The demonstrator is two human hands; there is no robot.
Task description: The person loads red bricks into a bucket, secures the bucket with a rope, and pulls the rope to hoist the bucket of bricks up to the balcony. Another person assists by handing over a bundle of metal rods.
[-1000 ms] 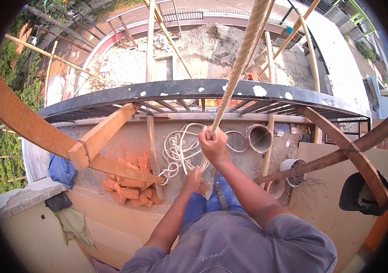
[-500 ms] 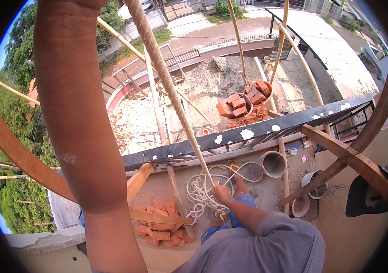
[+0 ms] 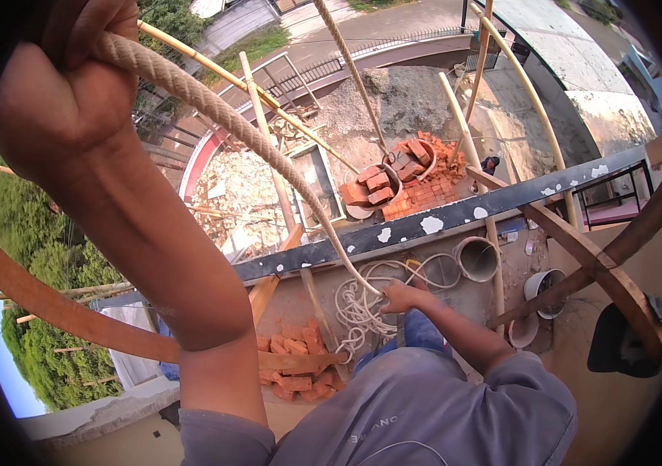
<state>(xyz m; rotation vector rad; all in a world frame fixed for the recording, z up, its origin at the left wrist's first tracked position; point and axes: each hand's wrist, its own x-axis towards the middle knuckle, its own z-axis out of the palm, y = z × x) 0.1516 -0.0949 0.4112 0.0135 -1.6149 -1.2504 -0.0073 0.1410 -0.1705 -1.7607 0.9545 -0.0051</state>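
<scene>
My left hand (image 3: 74, 101), raised at the upper left, is closed around a thick pale rope (image 3: 222, 113). The rope slants down across the view to my right hand (image 3: 401, 297), which grips it low near my legs. Past the railing hang two buckets heaped with red bricks, a nearer bucket (image 3: 370, 189) and a farther bucket (image 3: 411, 159). Another stretch of rope (image 3: 354, 78) runs from the top of the view down to them. Beside my right hand lies a loose tangle of rope (image 3: 358, 307) on the floor.
A dark railing (image 3: 486, 210) with flaking white patches crosses in front of me. Loose bricks (image 3: 300, 380) lie by my left side. Empty buckets (image 3: 477, 259), crossed timbers (image 3: 572, 241) and a black cap (image 3: 630, 338) are at right. Below, a person (image 3: 490, 165) stands near stacked bricks (image 3: 428, 198).
My left hand has come down into view, still on the rope, its elbow more bent. The brick-filled buckets have shifted left against the railing, and more stacked bricks show below them.
</scene>
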